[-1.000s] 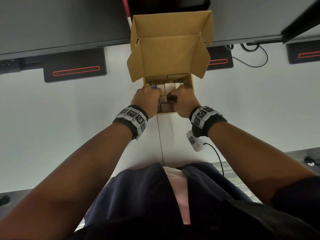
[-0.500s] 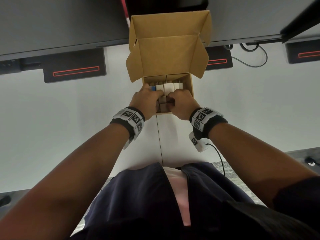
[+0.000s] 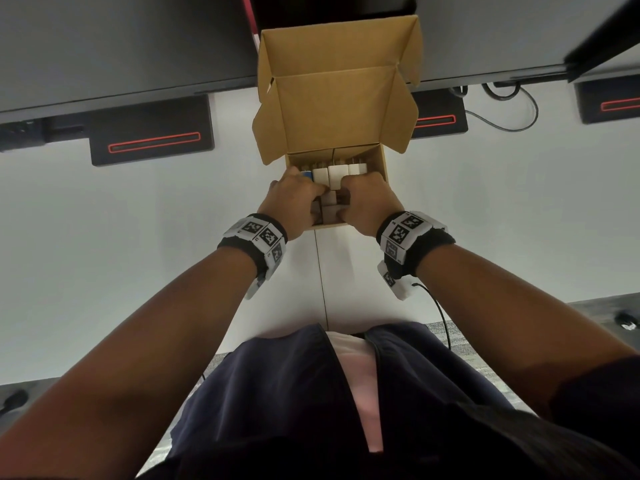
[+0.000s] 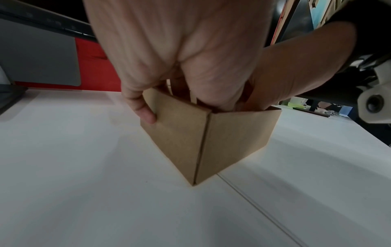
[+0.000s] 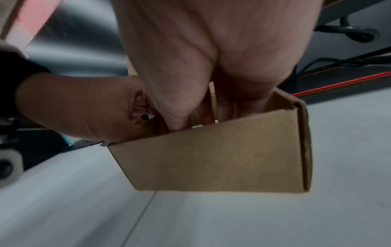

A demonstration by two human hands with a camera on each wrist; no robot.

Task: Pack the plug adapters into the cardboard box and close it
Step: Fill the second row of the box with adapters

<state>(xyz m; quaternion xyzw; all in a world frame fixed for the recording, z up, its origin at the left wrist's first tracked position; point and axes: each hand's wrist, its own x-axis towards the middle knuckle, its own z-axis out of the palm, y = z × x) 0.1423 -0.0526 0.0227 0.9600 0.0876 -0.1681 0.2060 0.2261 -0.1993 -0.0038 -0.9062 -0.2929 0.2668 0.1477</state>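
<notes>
The brown cardboard box (image 3: pixel 332 98) stands on the white desk with its lid and side flaps up. Inside is a far row of white plug adapters (image 3: pixel 337 174), with a blue one (image 3: pixel 306 174) at the left end. Both hands reach into the near half. My left hand (image 3: pixel 294 199) curls its fingers down onto an adapter, while its little finger (image 4: pixel 146 113) lies outside the left wall (image 4: pixel 175 133). My right hand (image 3: pixel 370 202) pinches a white adapter (image 3: pixel 330 213) by the front wall (image 5: pixel 211 158). The fingertips are hidden inside the box.
Black monitor bases with red strips (image 3: pixel 152 136) (image 3: pixel 438 117) sit behind the box, left and right. A dark cable (image 3: pixel 512 112) loops at the back right. A seam (image 3: pixel 320 271) runs down the white desk (image 3: pixel 104 254) toward my body.
Both hands stay in the box and their fingers have shifted slightly among the near adapters. The blue adapter shows a little more. The box has not moved.
</notes>
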